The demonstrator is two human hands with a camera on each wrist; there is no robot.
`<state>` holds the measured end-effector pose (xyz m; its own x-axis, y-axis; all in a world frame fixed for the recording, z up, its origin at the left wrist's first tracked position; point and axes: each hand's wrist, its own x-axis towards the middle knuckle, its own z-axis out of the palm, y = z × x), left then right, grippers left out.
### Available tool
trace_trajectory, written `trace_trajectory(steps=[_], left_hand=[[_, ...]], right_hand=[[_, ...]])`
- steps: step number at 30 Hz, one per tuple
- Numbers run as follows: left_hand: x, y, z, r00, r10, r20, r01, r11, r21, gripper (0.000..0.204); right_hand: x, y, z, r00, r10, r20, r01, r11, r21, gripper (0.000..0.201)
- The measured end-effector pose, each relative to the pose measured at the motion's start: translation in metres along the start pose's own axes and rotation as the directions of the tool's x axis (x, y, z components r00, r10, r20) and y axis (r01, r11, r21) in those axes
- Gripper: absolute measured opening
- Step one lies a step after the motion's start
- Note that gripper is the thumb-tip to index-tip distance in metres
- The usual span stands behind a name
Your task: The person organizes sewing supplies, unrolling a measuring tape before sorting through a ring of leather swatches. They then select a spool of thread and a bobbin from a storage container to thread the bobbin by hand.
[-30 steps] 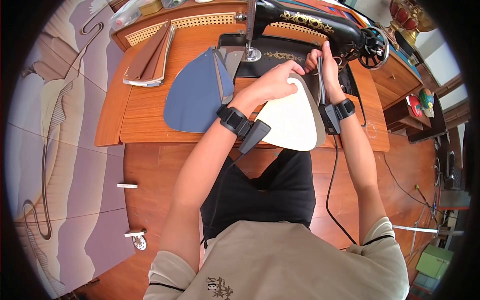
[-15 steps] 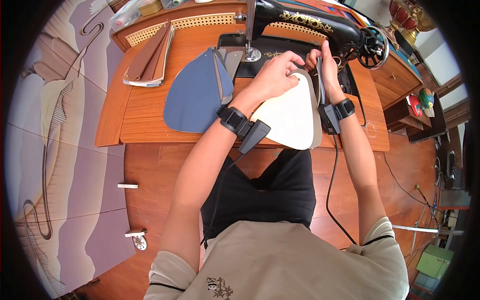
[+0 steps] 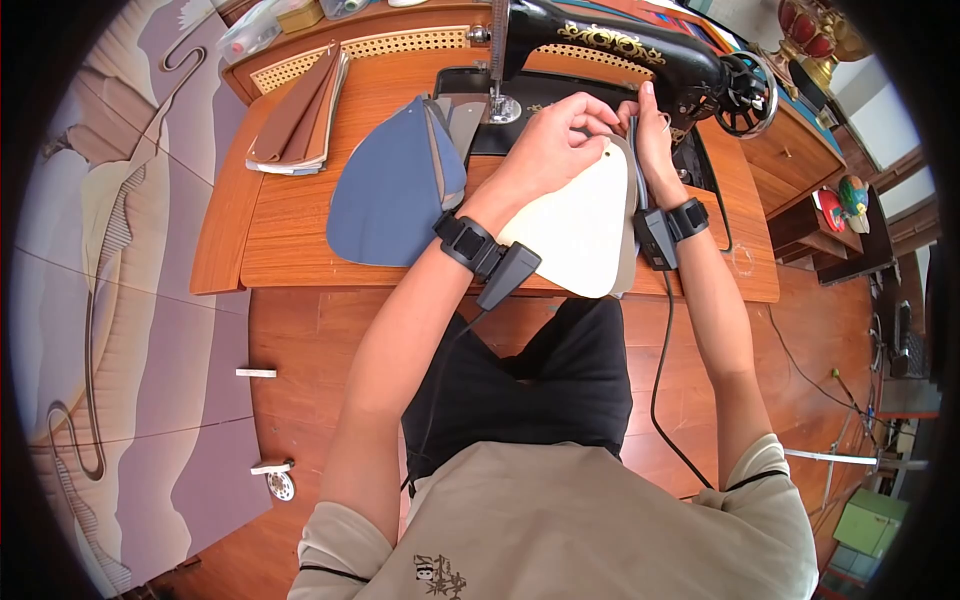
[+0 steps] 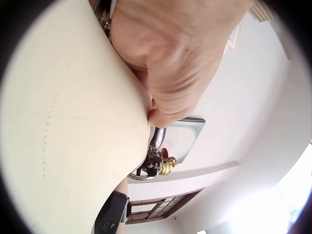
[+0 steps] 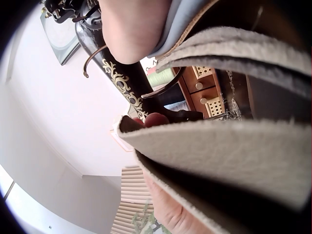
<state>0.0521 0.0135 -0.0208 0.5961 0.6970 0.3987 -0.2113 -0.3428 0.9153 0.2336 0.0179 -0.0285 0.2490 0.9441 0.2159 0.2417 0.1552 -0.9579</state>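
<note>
In the head view my left hand pinches the narrow top of a cream leather swatch, which has a small hole near its tip. Another grey-brown swatch shows behind its right edge. My right hand grips several swatches standing edge-on, the thumb pointing up. Seen from the right wrist, a blue-grey swatch and grey ones fan apart, and a thin curved ring shows near the fingers. The left wrist view shows the cream swatch's grained face with fingertips at its edge.
A black sewing machine stands behind the hands on a wooden table. To the left lie blue swatches and a fanned brown stack. Cables hang from both wrist cameras.
My left hand has shifted up and right toward the right hand, turning the cream swatch slightly, and its hole has come into view. The right hand has barely moved.
</note>
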Motion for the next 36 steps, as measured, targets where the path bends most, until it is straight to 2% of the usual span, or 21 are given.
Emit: trace_trajectory(steps=[4, 10, 22, 36], left_hand=[[0.0006, -0.0001, 0.0005, 0.999, 0.031, -0.019, -0.031, 0.999, -0.005, 0.023], [0.0006, -0.0009, 0.0032, 0.999, 0.030, -0.021, -0.030, 0.999, 0.015, 0.019], [0.0020, -0.0076, 0.0043, 1.000, 0.018, -0.012, -0.018, 0.999, 0.031, 0.016], [0.0019, -0.0074, 0.0058, 1.000, 0.031, 0.001, -0.031, 0.999, 0.028, 0.015]], right_hand=[[-0.0021, -0.0022, 0.0023, 0.997, -0.070, -0.032, 0.066, 0.990, -0.125, 0.072], [-0.0041, -0.0033, 0.0038, 0.995, -0.087, -0.041, 0.077, 0.979, -0.191, 0.073], [-0.0022, 0.0025, 0.0070, 0.991, -0.136, -0.003, 0.134, 0.981, -0.140, 0.070], [-0.0019, 0.0051, 0.0072, 0.990, -0.140, -0.014, 0.136, 0.979, -0.154, 0.070]])
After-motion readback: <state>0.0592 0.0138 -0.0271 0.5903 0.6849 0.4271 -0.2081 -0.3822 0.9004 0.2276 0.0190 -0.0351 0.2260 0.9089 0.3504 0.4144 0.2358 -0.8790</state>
